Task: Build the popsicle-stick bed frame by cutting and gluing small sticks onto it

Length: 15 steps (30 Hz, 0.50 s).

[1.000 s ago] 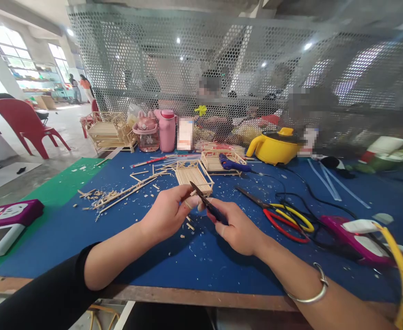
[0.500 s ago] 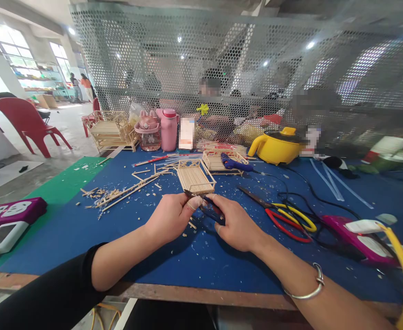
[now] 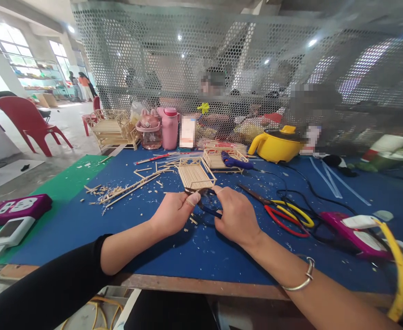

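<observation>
Near the middle of the table my right hand [image 3: 238,214] is closed round a pair of pliers [image 3: 211,211] with dark blue handles. Their dark jaws reach toward my left hand [image 3: 173,211], whose thumb and fingers are pinched together. What the left fingers hold is hidden; a short pale stick end shows beside them. Just beyond both hands lies a small tray-like frame of thin wooden sticks [image 3: 196,176]. Behind it stands a second stick frame [image 3: 218,160], with a blue glue gun [image 3: 235,161] resting on it.
Scissors [image 3: 266,201] with red and yellow handles lie at right, among black cables. Loose sticks [image 3: 132,188] and scraps are scattered at left. A pink bottle [image 3: 169,129], a phone [image 3: 187,132] and a yellow pot [image 3: 277,145] line the back, before a perforated metal screen [image 3: 173,59].
The blue handles in my right hand have shifted and show as an open loop. My left hand has moved slightly. A short stick end now shows beside the left fingers.
</observation>
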### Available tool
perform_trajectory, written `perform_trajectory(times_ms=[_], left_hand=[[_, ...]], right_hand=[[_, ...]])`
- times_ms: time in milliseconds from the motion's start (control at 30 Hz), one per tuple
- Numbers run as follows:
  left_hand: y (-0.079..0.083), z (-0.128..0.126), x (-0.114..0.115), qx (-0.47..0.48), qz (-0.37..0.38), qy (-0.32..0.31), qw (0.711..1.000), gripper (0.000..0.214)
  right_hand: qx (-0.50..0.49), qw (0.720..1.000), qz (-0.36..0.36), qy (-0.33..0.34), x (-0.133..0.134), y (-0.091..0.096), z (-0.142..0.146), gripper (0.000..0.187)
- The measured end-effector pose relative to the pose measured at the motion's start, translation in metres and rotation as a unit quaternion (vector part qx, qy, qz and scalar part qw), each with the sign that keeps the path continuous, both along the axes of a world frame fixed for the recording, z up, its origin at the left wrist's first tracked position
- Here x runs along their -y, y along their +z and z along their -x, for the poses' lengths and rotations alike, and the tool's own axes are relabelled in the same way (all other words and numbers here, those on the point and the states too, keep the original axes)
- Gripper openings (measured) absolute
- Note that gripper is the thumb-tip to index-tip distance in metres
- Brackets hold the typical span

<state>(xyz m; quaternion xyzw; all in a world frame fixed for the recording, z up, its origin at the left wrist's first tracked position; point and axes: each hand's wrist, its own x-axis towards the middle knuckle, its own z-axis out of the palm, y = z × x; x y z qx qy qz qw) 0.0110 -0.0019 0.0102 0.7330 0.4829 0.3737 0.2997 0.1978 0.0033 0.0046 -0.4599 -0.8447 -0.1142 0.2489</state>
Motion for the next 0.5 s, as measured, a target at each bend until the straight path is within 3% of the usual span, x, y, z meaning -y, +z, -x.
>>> perform_trajectory(times_ms=[167, 267, 400, 500], left_hand=[[0.006, 0.001, -0.004, 0.0, 0.022, -0.011, 1.0, 0.053], [0.015, 0.007, -0.006, -0.001, 0.01, -0.076, 0.997, 0.053], [0.026, 0.028, -0.013, -0.016, 0.004, -0.178, 0.984, 0.046], [0.029, 0.046, -0.023, -0.008, 0.002, -0.118, 0.993, 0.046]], right_hand=[[-0.026, 0.999, -0.005, -0.022, 0.001, 0.003, 0.003, 0.059], [-0.095, 0.992, 0.079, 0.036, 0.002, 0.007, 0.006, 0.061], [-0.168, 0.96, 0.192, 0.119, 0.001, 0.013, 0.002, 0.052], [-0.236, 0.95, 0.186, 0.086, -0.004, 0.017, -0.006, 0.047]])
